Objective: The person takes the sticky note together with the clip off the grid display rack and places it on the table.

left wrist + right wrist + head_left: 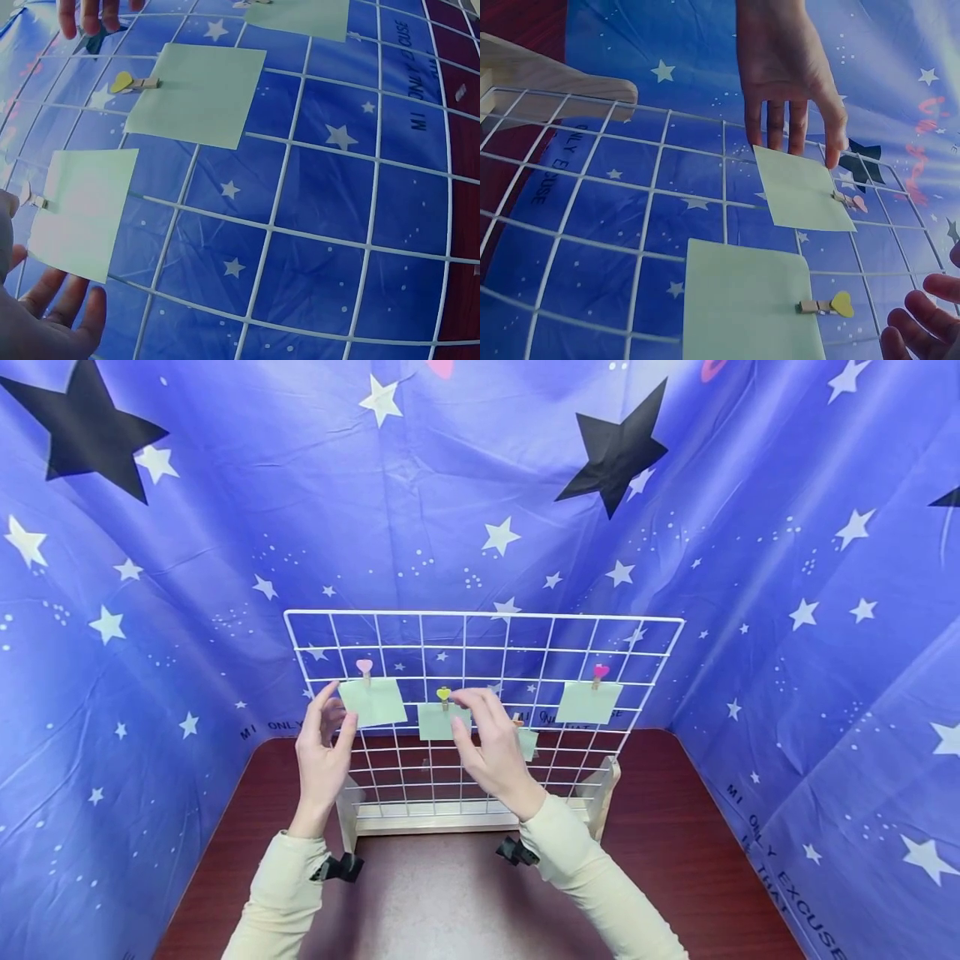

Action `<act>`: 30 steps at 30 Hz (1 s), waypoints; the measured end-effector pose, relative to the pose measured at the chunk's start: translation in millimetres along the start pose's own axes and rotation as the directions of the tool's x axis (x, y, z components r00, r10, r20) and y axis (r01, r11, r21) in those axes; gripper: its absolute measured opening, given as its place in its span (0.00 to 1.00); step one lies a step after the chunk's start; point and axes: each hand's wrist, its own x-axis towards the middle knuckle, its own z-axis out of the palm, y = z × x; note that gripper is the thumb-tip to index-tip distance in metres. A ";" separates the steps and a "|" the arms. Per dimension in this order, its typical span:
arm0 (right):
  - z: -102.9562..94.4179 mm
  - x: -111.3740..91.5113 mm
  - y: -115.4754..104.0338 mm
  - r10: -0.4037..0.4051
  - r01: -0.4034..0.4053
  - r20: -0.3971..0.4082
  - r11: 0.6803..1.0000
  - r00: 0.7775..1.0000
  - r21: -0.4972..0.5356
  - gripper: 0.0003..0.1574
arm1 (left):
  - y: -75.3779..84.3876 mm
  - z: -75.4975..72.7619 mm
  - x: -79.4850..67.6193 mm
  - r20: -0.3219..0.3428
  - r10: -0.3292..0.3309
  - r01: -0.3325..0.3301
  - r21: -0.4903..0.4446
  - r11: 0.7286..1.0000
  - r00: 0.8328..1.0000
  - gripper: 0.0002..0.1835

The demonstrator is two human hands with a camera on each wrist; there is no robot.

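Note:
My left hand (322, 760) is at the left edge of a pale green paper note (378, 703), its fingers and thumb apart, fingertips by the edge. A small wooden clothespin with a pink heart (364, 667) fastens this note to a white wire grid (465, 650). My right hand (495, 753) hovers in front of the middle green note (435, 724), fingers loosely bent and holding nothing. That note hangs from a clothespin with a yellow heart (842, 304). In the right wrist view the right fingers (919, 330) stand apart from this clip.
Another green note (585, 703) hangs at right under a magenta heart clothespin (602, 671). Partly behind my right hand is a smaller-looking note (528, 744). Wooden feet (603, 793) hold the grid on a dark red table (690, 843). Blue star-printed cloth (450, 485) surrounds it.

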 end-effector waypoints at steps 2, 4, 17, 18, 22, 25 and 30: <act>3.5 4.5 0.3 0.004 -0.004 0.005 1.000 1.000 0.019 0.19 | -2.8 0.0 1.4 0.001 0.002 -0.002 -0.028 1.000 1.000 0.21; 6.7 8.9 0.1 0.003 -0.003 0.012 0.999 1.000 0.032 0.19 | -4.6 -0.1 2.4 -0.002 0.002 -0.002 -0.045 0.999 1.000 0.21; 30.0 28.2 -6.2 0.047 -0.053 0.080 0.995 0.996 0.080 0.23 | -5.4 3.3 4.3 -0.081 -0.014 0.008 -0.071 0.997 0.997 0.22; 31.2 29.5 -7.0 0.053 -0.060 0.083 0.995 0.995 0.085 0.23 | -5.6 3.4 4.3 -0.084 -0.015 0.009 -0.079 0.997 0.996 0.22; 35.7 35.4 -11.7 0.067 -0.075 0.092 0.993 0.994 0.095 0.22 | -7.2 3.9 5.7 -0.093 -0.026 0.016 -0.109 0.994 0.995 0.20; 40.1 40.3 -16.2 0.064 -0.071 0.099 0.995 0.993 0.076 0.21 | -8.4 3.8 7.8 -0.098 -0.039 0.025 -0.144 0.989 0.994 0.19; 49.6 46.7 -22.2 0.062 -0.068 0.122 0.997 0.991 0.042 0.22 | -9.8 3.2 10.8 -0.104 -0.032 0.015 -0.165 0.986 0.994 0.17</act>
